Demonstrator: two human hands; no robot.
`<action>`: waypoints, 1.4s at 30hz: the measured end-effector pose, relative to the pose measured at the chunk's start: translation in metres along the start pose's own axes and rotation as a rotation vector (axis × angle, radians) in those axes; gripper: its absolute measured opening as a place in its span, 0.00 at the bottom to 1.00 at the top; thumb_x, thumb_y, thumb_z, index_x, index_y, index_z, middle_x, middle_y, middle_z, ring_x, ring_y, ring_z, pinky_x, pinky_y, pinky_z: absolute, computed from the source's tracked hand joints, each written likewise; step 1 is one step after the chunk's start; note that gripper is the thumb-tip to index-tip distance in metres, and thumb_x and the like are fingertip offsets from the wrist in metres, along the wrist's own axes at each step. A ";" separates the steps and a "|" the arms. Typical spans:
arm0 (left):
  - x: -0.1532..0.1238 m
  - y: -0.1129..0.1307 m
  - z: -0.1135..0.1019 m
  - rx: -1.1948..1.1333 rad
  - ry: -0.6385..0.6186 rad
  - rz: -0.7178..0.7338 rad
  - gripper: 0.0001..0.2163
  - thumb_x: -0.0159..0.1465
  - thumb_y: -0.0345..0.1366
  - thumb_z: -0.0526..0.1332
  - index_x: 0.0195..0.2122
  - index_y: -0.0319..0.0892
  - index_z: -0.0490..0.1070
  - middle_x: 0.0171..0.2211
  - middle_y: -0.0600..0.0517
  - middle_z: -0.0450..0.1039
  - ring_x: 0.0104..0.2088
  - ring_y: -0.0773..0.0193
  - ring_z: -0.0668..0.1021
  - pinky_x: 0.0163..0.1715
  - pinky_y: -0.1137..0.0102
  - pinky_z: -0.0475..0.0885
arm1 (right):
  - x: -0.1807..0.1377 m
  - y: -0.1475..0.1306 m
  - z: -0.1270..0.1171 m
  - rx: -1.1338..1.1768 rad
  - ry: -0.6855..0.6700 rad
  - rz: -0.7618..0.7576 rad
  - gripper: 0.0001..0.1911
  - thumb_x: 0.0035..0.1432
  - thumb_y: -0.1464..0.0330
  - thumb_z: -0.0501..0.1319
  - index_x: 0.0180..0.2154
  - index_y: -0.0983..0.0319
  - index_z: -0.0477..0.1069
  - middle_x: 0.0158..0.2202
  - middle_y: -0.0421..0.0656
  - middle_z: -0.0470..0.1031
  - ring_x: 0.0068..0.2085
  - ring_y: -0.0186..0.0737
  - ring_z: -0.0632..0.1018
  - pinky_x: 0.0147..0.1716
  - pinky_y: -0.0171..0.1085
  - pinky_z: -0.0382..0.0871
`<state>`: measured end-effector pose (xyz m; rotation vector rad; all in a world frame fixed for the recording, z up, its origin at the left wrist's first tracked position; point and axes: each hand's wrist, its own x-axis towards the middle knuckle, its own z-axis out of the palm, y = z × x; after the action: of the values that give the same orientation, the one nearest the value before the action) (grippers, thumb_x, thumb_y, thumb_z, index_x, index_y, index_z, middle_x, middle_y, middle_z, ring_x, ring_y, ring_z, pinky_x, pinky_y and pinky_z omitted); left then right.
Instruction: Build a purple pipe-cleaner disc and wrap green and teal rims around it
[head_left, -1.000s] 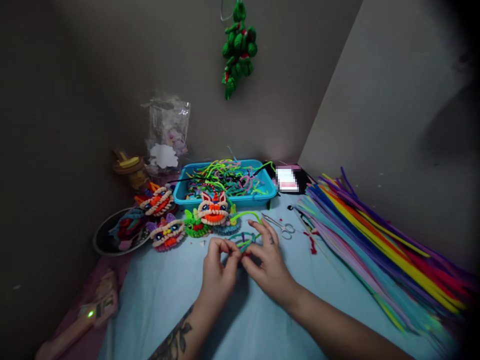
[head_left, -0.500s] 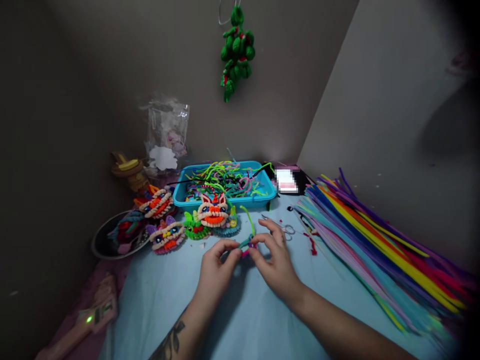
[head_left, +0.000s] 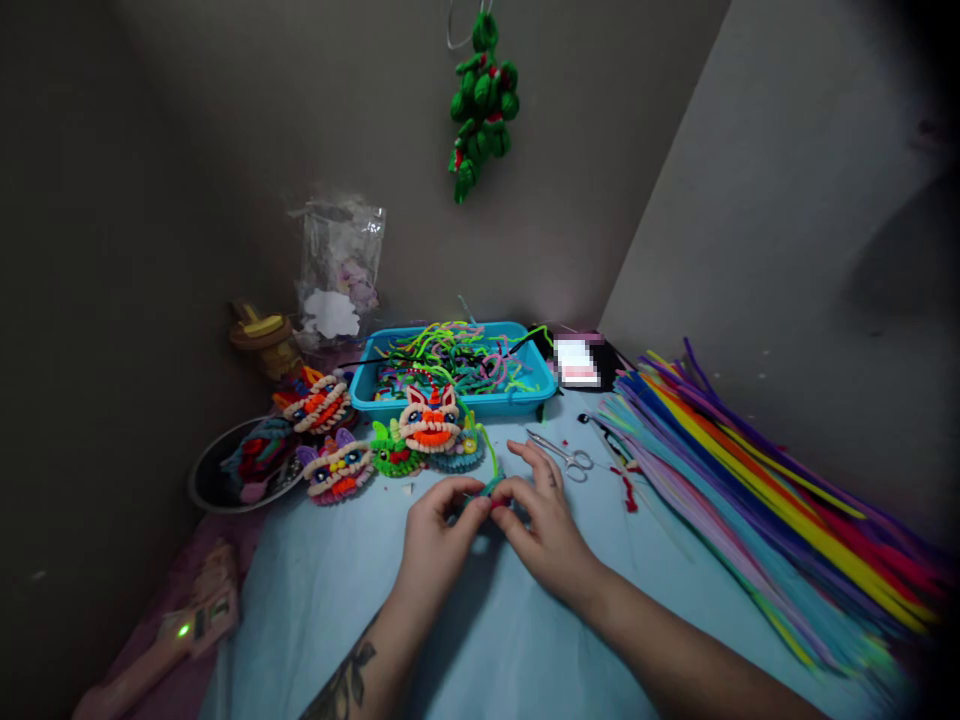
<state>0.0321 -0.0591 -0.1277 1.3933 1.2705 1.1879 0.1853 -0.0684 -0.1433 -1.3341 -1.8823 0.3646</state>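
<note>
Between my hands is a small pipe-cleaner piece (head_left: 491, 487), teal with some pink, a lime-green end sticking up from it. My left hand (head_left: 442, 525) pinches its left side between thumb and index finger. On the other side, my right hand (head_left: 541, 515) pinches it too, with the outer fingers raised. Much of the piece is hidden behind the fingertips. Just beyond my right hand lie small scissors (head_left: 566, 455) with metal handles. Ahead of my left hand sit finished pipe-cleaner lion heads, among them an orange-and-cream one (head_left: 430, 425) and a purple-eared one (head_left: 337, 468).
A blue tray (head_left: 450, 404) of pipe-cleaner scraps stands at the back. Long coloured pipe cleaners (head_left: 757, 490) fan across the right side. At left are a metal bowl (head_left: 202, 485) and a pink device (head_left: 202, 620) with a green light. Green fuzzy ornaments (head_left: 484, 105) hang above.
My right hand has moved slightly left, bringing its fingertips closer to my left hand's over the piece. The green end now leans more to the left. The view has shifted a little.
</note>
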 end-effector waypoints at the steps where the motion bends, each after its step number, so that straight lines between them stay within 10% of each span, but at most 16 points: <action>1: 0.000 0.001 0.000 0.011 0.001 0.006 0.06 0.54 0.36 0.64 0.31 0.40 0.76 0.28 0.50 0.77 0.29 0.63 0.76 0.31 0.70 0.71 | 0.000 0.000 0.000 -0.001 0.001 -0.002 0.03 0.57 0.70 0.57 0.33 0.58 0.70 0.60 0.47 0.55 0.64 0.56 0.53 0.58 0.61 0.53; 34: -0.004 0.002 0.000 0.048 -0.104 0.100 0.10 0.60 0.35 0.59 0.43 0.39 0.70 0.32 0.50 0.73 0.34 0.62 0.75 0.37 0.68 0.69 | -0.002 -0.007 -0.005 0.010 0.056 -0.080 0.05 0.54 0.74 0.57 0.29 0.59 0.68 0.57 0.47 0.60 0.61 0.54 0.57 0.57 0.57 0.56; 42: -0.006 0.004 0.002 0.128 -0.109 0.124 0.06 0.61 0.34 0.57 0.28 0.41 0.68 0.26 0.52 0.69 0.29 0.64 0.73 0.30 0.71 0.67 | -0.004 -0.007 -0.003 0.018 0.086 -0.086 0.04 0.56 0.72 0.57 0.31 0.59 0.69 0.56 0.48 0.61 0.61 0.54 0.59 0.57 0.56 0.57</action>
<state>0.0348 -0.0650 -0.1242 1.6285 1.2156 1.1122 0.1839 -0.0752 -0.1385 -1.2330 -1.8541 0.2750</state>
